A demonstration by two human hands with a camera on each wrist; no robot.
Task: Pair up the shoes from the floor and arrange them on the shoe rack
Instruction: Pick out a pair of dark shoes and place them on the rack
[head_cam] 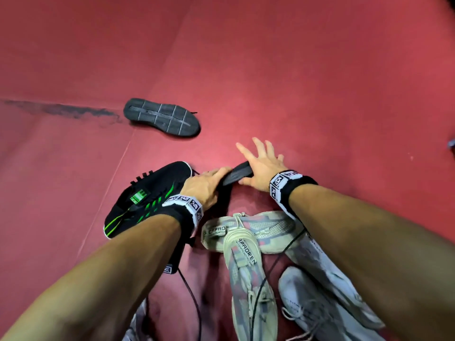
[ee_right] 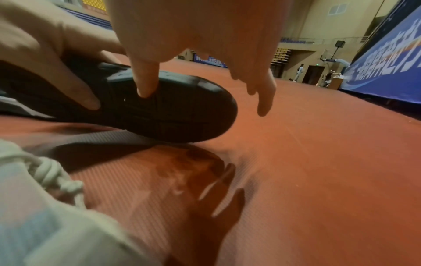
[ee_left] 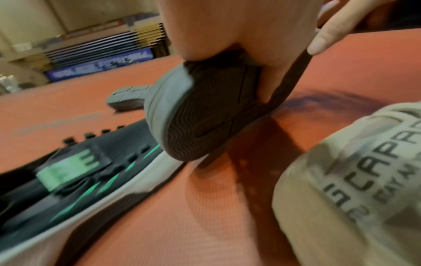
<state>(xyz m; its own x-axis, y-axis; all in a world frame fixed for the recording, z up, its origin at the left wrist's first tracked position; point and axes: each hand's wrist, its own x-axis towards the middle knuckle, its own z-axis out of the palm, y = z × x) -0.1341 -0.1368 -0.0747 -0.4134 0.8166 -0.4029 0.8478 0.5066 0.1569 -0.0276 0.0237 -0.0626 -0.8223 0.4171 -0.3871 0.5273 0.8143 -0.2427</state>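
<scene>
A black shoe [head_cam: 235,174] lies tipped on its side on the red floor, its ridged sole [ee_left: 200,117] showing. My left hand [head_cam: 214,177] grips it at the heel end. My right hand [head_cam: 258,156] is spread flat over the toe end, and one fingertip [ee_right: 145,88] touches the sole [ee_right: 182,115]. A black shoe with green stripes [head_cam: 147,198] lies under my left wrist. Another black shoe [head_cam: 162,118] lies sole up farther out. Two beige shoes [head_cam: 243,244] and two pale grey shoes [head_cam: 317,286] lie near my body.
A red mat floor [head_cam: 320,82] stretches all round, with a dark scuff [head_cam: 61,110] at the left. A blue banner wall [ee_right: 387,63] runs along the right, with people [ee_right: 298,72] far off. Thin black cables [head_cam: 190,294] hang from my wrists over the shoes.
</scene>
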